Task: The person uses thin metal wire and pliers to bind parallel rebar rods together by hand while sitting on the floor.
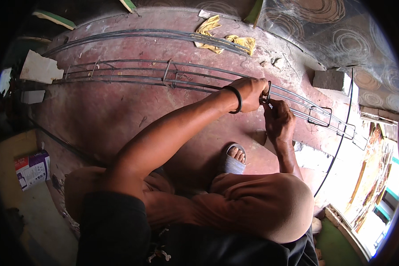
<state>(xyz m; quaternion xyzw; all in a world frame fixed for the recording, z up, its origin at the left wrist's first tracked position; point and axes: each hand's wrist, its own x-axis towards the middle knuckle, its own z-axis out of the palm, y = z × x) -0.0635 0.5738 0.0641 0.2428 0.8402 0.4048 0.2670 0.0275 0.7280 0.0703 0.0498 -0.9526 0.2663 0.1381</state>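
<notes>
A long reinforcing-bar cage [195, 85] of thin dark steel bars, with square stirrups around them, stretches from left to right in front of me. My left hand [252, 94] is closed around a steel stirrup [269, 90] on the cage; a dark band circles that wrist. Just beside it, my right hand [280, 119] has its fingers pinched together at the lower corner of the same stirrup. What sits between those fingertips is too small to make out. Farther right along the bars hangs another stirrup [326, 116], tilted.
Loose steel bars [142, 33] lie beyond the cage, near crumpled yellow wrappers [241, 43]. Blocks [40, 68] stand at the cage's left end and a grey block [330, 80] at the right. A dark rod [348, 113] crosses by the bright doorway. My sandalled foot [235, 159] is below.
</notes>
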